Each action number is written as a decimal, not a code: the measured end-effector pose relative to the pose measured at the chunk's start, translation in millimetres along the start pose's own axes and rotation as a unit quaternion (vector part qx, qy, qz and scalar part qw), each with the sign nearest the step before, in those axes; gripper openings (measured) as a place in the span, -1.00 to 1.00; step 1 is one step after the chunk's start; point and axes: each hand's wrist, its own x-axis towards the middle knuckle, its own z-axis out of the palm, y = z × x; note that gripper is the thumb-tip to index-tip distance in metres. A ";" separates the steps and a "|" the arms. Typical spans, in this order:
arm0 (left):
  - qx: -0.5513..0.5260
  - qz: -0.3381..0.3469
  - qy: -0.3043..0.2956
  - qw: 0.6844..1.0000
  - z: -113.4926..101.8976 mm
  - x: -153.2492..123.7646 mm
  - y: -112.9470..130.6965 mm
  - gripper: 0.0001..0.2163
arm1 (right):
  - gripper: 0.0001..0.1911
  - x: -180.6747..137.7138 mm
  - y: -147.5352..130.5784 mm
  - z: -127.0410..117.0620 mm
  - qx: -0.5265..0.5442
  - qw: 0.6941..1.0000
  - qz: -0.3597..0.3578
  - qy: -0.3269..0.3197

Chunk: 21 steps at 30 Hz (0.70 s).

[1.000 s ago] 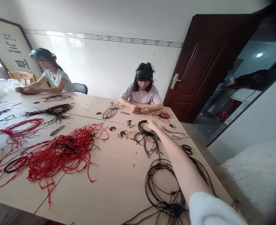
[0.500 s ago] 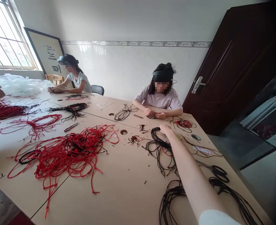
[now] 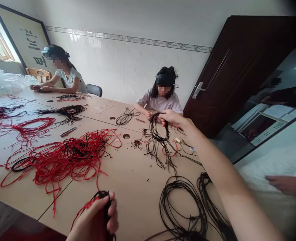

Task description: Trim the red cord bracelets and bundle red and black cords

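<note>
Clearly the right hand [image 3: 172, 117] is stretched far out over the desk [image 3: 128, 187], and its fingers are pinched together on the top of a bundle of black cords [image 3: 160, 140]. The bundle hangs from the hand as a loop; its loose ends fall down and touch the desk, just beside a small red cord ring [image 3: 170, 154]. The thumb is hidden behind the other fingers, so the exact grip is hard to see.

At the bottom edge, the left hand [image 3: 95, 219] is closed around a small bunch of red and black cords [image 3: 101, 195]. Only the top of this bunch sticks out above the fingers; the lower part of the hand is cut off by the picture edge.

Between the two hands lie black cord coils [image 3: 185, 204], partly covered by the right forearm. To the left spreads a big pile of red cords [image 3: 62, 157] with some black ones mixed in. A thin metal tool [image 3: 68, 131] lies behind it, too small to identify.

Across the desk, one person [image 3: 160, 100] sits with hands partly hidden behind the lifted bundle, and another person [image 3: 62, 75] sits far at the left. At the right edge there is a blurred hand [image 3: 286, 184]; I cannot tell whose it is.
</note>
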 end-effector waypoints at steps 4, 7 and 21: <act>-0.009 0.059 -0.004 0.998 47.2 -1.4 1.2 -0.93 | -0.86 -60.7 -60.7 25.0 0.069 0.995 -0.065 -0.020; -0.016 0.091 0.023 0.996 60.7 -15.4 3.3 -0.91 | -0.87 -117.6 -80.7 67.6 0.101 0.984 -0.120 -0.080; 0.025 0.114 -0.029 0.993 1.8 -86.4 13.1 -0.81 | -0.65 -247.1 -75.8 169.8 0.287 0.938 -0.130 -0.145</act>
